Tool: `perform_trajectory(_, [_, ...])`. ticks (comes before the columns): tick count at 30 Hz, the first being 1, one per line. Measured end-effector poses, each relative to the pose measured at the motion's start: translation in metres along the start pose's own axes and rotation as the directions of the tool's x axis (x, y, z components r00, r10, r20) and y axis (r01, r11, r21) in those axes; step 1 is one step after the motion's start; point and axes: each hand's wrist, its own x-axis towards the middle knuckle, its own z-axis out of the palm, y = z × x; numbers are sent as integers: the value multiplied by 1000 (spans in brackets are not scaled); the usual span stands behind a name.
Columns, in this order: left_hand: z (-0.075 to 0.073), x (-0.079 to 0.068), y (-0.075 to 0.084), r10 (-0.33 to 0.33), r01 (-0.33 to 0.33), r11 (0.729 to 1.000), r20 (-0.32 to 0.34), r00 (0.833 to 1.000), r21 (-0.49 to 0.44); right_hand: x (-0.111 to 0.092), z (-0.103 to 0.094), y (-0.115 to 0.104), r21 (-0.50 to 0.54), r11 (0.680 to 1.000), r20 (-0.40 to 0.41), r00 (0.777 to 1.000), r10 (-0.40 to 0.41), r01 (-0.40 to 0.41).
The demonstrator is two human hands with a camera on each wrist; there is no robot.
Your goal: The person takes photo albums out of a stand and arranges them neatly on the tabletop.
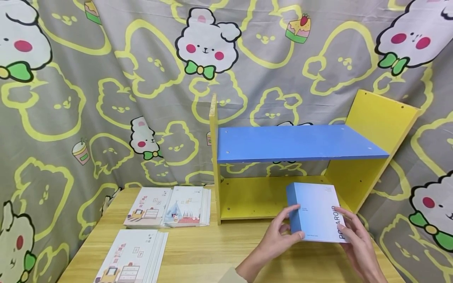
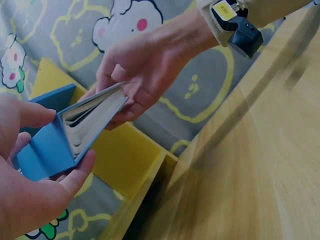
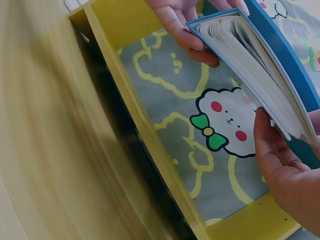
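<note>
Both hands grip a thick photo album (image 1: 316, 212) in front of the shelf. Its cover fades from blue to white and reads "POLAROID"; its pages (image 3: 250, 55) show between the covers in the right wrist view. My left hand (image 1: 277, 237) holds the blue spine side, thumb near the lower corner and fingers at the left edge. My right hand (image 1: 357, 239) holds the opposite edge, fingers over the cover. The album is tilted, its cover facing up toward the head camera. Behind it stands a small shelf with a blue board (image 1: 297, 142) and a yellow base (image 1: 255, 196).
On the wooden table (image 1: 191, 255), left of the shelf, lie stacks of illustrated cards or booklets: one at the front (image 1: 131, 255), two at the back, left (image 1: 148, 204) and right (image 1: 187, 204). A patterned grey curtain (image 1: 155, 98) hangs behind. The shelf's yellow side panel (image 1: 383, 122) leans outward at right.
</note>
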Motion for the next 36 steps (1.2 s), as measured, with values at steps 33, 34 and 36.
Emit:
perform_trajectory(33, [-16, -14, 11, 60, -60, 998, 45, 997, -4, -9, 16, -4, 30, 999, 31, 999, -41, 40])
perform_trajectory(34, [-16, -14, 12, 63, -63, 998, 47, 997, -6, -9, 17, -4, 32, 999, 34, 999, -38, 37])
perform_trajectory(36, [-18, -15, 13, 69, -69, 998, 53, 996, -8, -9, 17, -5, 33, 999, 38, 999, -35, 34])
